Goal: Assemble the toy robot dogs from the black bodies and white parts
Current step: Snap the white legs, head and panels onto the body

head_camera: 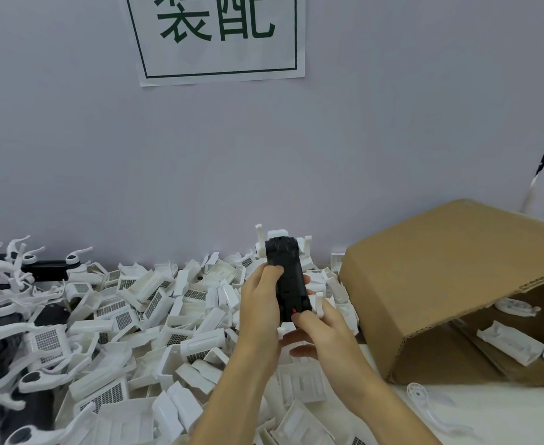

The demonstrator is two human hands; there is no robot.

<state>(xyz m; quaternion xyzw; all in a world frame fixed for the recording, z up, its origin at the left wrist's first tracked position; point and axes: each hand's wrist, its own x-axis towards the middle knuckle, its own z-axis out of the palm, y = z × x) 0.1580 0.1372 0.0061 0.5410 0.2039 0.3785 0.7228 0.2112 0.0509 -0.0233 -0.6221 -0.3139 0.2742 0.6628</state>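
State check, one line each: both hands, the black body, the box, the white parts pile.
Left hand: grips the black body from the left.
Right hand: holds the body's near end.
Black body: lifted above the pile, white pieces already attached.
Cardboard box: on its side, open, white parts inside.
White parts pile: loose, jumbled.

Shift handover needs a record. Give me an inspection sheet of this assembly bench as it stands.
Surface: pale table, mostly buried on the left.
Job's things: black body with white parts fitted, held up in both hands; heap of white parts; assembled dogs at far left.
Clutter: cardboard box on its side, a few white pieces inside.
Grippers: left hand grips the body; right hand holds its near end.
Cables: nothing seen.
Surroundings: grey wall, paper sign.
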